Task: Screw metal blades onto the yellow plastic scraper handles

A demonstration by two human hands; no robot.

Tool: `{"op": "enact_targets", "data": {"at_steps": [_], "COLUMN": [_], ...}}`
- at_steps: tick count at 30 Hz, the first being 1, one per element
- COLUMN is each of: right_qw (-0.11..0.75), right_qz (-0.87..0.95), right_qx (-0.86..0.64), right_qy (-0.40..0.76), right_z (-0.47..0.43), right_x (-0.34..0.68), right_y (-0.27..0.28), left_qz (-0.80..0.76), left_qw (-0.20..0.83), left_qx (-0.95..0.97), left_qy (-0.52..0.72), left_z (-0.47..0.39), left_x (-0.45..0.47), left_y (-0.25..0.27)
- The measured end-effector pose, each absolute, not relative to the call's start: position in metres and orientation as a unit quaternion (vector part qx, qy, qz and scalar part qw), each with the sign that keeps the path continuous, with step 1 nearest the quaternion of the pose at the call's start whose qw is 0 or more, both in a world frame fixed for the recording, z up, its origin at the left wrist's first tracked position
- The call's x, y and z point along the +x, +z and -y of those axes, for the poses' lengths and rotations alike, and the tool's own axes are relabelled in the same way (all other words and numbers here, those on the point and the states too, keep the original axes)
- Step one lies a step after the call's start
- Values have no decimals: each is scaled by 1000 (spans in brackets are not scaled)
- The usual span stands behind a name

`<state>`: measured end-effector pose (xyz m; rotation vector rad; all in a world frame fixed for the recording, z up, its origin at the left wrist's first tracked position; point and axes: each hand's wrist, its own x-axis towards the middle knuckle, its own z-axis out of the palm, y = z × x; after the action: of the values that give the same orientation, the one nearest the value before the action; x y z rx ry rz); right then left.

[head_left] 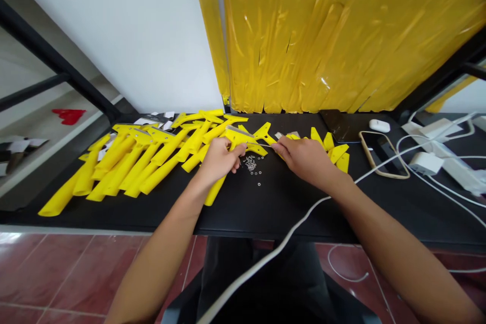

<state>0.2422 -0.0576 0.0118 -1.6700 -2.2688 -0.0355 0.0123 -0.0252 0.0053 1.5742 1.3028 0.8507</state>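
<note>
White cable (248,274) foremost, left hand (222,159) holds a yellow scraper (239,136), handle (214,192) slanting near-left, right hand (304,158) a thin rod (260,145).

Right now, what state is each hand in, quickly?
Left hand: closed, holding a yellow scraper.
Right hand: closed, holding a thin rod aimed toward the scraper.

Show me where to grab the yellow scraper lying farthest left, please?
Probably by the yellow scraper's long handle, coming from the table's front edge: its free end juts that way, past the neighbouring scrapers, while its head end lies farther back.
</note>
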Motion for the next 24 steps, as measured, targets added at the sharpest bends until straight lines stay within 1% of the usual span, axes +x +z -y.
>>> {"op": "enact_targets", "data": {"at_steps": [2, 5, 9, 11, 13, 16, 17, 18, 19, 21, 23, 24], "right_qw": [160, 185, 182, 184, 211, 264, 274, 284, 292, 292, 270, 259], "right_qz": [794, 799, 802, 793, 783, 749, 738, 732, 734, 749, 764, 770], "right_qx": [-586, -572, -568, -581, -580, -558, -553, -550, -553, -565, -575, -574], "right_qy": [-4, 20, 2, 14, 78, 239, 275, 284, 267, 186, 116, 104], "right_z": [61, 66, 68, 66, 61, 52, 50, 49, 50, 53, 58, 59], "right_x": [237, 232, 232, 234, 236, 239, 239, 239, 238, 235, 232, 231], "right_y": [13, 13, 16, 17, 14, 9, 7, 6, 6, 7, 8, 8], "left_qz": [-520, -526, -509, -510, -522, -530, -531, -532, -532, -525, -513, -508], "left_qw": [445, 435, 450, 450, 436, 411, 401, 393, 387, 387, 391, 387], "left_qx": [635, 633, 641, 648, 658, 678, 685, 692, 699, 712, 722, 727], "left_qy": [358, 365, 357, 342, 324, 302, 297, 290, 281, 262, 250, 252], "left_z": [28, 32, 34, 32, 30, 22, 20, 17, 14, 11, 9, 10], "left_x": [11, 10, 12, 14, 16, 18, 19, 19, 20, 20, 19, 18], "left_y": [8, 10, 11, 13, 17, 25, 28, 31, 33, 34, 32, 30]}}
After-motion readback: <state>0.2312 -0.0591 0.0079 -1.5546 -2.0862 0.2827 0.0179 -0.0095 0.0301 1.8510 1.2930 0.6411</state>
